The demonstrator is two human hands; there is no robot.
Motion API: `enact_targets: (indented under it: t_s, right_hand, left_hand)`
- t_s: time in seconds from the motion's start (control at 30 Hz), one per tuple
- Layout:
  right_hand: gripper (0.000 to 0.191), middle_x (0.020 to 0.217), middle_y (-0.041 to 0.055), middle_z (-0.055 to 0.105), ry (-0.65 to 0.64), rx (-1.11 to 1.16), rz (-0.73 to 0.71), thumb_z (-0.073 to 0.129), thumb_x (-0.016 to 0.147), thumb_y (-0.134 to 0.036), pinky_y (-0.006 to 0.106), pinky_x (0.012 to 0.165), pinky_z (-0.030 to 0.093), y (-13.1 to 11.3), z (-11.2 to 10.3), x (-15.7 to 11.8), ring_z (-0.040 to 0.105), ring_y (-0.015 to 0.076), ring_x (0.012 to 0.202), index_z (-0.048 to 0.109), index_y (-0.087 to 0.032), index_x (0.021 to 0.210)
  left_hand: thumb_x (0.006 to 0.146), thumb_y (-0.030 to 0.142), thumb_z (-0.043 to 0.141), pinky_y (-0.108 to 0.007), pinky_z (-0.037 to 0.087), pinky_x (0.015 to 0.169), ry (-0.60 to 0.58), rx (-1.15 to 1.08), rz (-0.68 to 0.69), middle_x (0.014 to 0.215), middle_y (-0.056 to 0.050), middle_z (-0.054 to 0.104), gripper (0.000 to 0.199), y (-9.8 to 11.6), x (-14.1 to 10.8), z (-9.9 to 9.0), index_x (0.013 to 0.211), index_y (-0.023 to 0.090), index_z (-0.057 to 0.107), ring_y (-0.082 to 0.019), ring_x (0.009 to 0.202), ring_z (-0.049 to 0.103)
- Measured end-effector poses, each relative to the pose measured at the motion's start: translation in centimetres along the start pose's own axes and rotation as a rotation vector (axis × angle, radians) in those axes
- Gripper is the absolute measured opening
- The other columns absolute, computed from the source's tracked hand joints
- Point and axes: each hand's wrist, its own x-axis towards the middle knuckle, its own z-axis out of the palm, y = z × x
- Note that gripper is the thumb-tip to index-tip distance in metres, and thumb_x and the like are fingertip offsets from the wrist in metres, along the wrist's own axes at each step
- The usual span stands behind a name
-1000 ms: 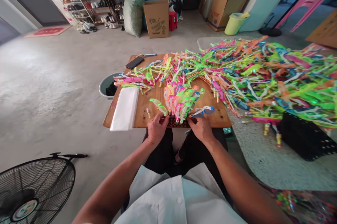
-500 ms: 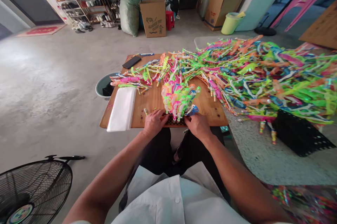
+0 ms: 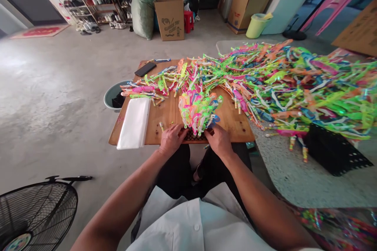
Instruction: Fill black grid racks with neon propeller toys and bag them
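Packed cluster of bright plastic pieces (image 3: 198, 111) stood upright in black perforated holder (image 3: 194, 137) at near edge of wooden desk (image 3: 159, 119), between both hands. Left hand (image 3: 171, 138) placed at holder's left end, right hand (image 3: 218, 140) at right end, beside blue piece (image 3: 216, 118). Grip of each: fingers bent, tips nearly closed; whether anything is held cannot be told. Holder judged largely filled; bare holes seen along near side. Loose heap (image 3: 282, 82), spread across both desks, left unsorted. White plastic sheets (image 3: 134, 123) laid flat at left.
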Motion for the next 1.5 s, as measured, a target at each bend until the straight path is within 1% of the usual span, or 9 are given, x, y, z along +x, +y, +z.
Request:
enact_targets:
  t_s: [0.2, 0.33, 0.53, 0.67, 0.77, 1.0, 1.23, 1.37, 1.5]
  right_hand:
    - [0.011, 0.085, 0.0067, 0.075, -0.076, -0.109, -0.003, 0.062, 0.091, -0.029, 0.028, 0.07, 0.043, 0.0, -0.7, 1.1, 0.068, 0.0219, 0.08, 0.069, -0.021, 0.089]
    - [0.011, 0.083, 0.0058, 0.075, -0.092, -0.097, -0.014, 0.063, 0.091, -0.029, 0.028, 0.07, 0.043, 0.3, -0.5, 1.5, 0.068, 0.0213, 0.079, 0.069, -0.021, 0.089]
    - [0.011, 0.082, 0.0053, 0.073, -0.068, -0.084, -0.033, 0.061, 0.091, -0.03, 0.029, 0.069, 0.043, 0.7, 0.1, 1.4, 0.067, 0.0212, 0.077, 0.066, -0.021, 0.088]
    - [0.012, 0.083, 0.0055, 0.072, -0.052, -0.095, -0.037, 0.06, 0.091, -0.031, 0.029, 0.068, 0.042, 0.8, 0.4, 1.3, 0.066, 0.0213, 0.077, 0.064, -0.021, 0.086]
    - [0.012, 0.083, 0.0057, 0.072, -0.059, -0.107, -0.042, 0.058, 0.092, -0.031, 0.029, 0.068, 0.042, 0.8, 0.5, 1.3, 0.066, 0.0212, 0.078, 0.063, -0.021, 0.087]
    - [0.012, 0.084, 0.0057, 0.071, -0.073, -0.13, -0.054, 0.059, 0.093, -0.031, 0.03, 0.067, 0.04, 1.0, 0.5, 1.3, 0.065, 0.0214, 0.077, 0.062, -0.021, 0.088]
    - [0.013, 0.087, 0.0076, 0.072, -0.088, -0.123, -0.064, 0.059, 0.094, -0.032, 0.03, 0.069, 0.041, 1.0, 0.5, 1.4, 0.066, 0.0222, 0.08, 0.064, -0.02, 0.091]
    - [0.012, 0.088, 0.008, 0.072, -0.076, -0.128, -0.056, 0.06, 0.093, -0.031, 0.029, 0.07, 0.042, 1.1, 0.7, 1.5, 0.067, 0.0225, 0.082, 0.064, -0.019, 0.091]
    - [0.01, 0.088, 0.0073, 0.073, -0.085, -0.107, -0.065, 0.06, 0.093, -0.028, 0.029, 0.07, 0.043, 1.4, 1.0, 1.5, 0.068, 0.0224, 0.081, 0.065, -0.019, 0.093]
  left_hand:
    - [0.101, 0.041, 0.053, -0.027, 0.049, 0.073, 0.003, 0.0, -0.017, 0.084, -0.005, 0.071, 0.025, -0.1, -0.1, 0.3, 0.095, 0.019, 0.063, -0.018, 0.081, 0.067]
    - [0.101, 0.041, 0.054, -0.025, 0.047, 0.07, 0.003, -0.011, -0.043, 0.083, -0.004, 0.072, 0.025, -0.3, 0.0, 0.3, 0.096, 0.02, 0.064, -0.017, 0.078, 0.067]
    - [0.098, 0.043, 0.057, -0.024, 0.042, 0.064, -0.086, -0.066, -0.071, 0.074, -0.002, 0.07, 0.027, -0.7, 1.0, -0.9, 0.085, 0.021, 0.066, -0.015, 0.065, 0.065]
    - [0.097, 0.045, 0.058, -0.023, 0.041, 0.061, -0.154, -0.142, -0.068, 0.071, -0.001, 0.07, 0.027, -1.5, 1.7, -1.4, 0.086, 0.022, 0.068, -0.014, 0.063, 0.063]
    - [0.097, 0.046, 0.057, -0.023, 0.041, 0.061, -0.18, -0.121, -0.03, 0.072, -0.001, 0.071, 0.028, -2.0, 1.9, -1.4, 0.087, 0.023, 0.07, -0.014, 0.063, 0.064]
    - [0.099, 0.047, 0.055, -0.025, 0.039, 0.061, -0.138, 0.038, 0.046, 0.07, -0.003, 0.07, 0.03, -1.8, 1.7, -1.0, 0.087, 0.022, 0.068, -0.017, 0.065, 0.067]
    - [0.1, 0.044, 0.054, -0.027, 0.039, 0.064, -0.079, 0.176, -0.009, 0.074, -0.005, 0.071, 0.03, -0.1, 1.2, -0.6, 0.083, 0.021, 0.065, -0.019, 0.072, 0.066]
    - [0.101, 0.039, 0.052, -0.029, 0.044, 0.072, -0.021, 0.165, -0.014, 0.075, -0.006, 0.068, 0.029, 0.5, 0.9, -0.1, 0.081, 0.021, 0.062, -0.02, 0.08, 0.064]
    - [0.102, 0.036, 0.051, -0.032, 0.048, 0.079, 0.0, 0.096, 0.006, 0.074, -0.005, 0.066, 0.026, 0.4, 0.6, 0.2, 0.082, 0.021, 0.061, -0.02, 0.077, 0.063]
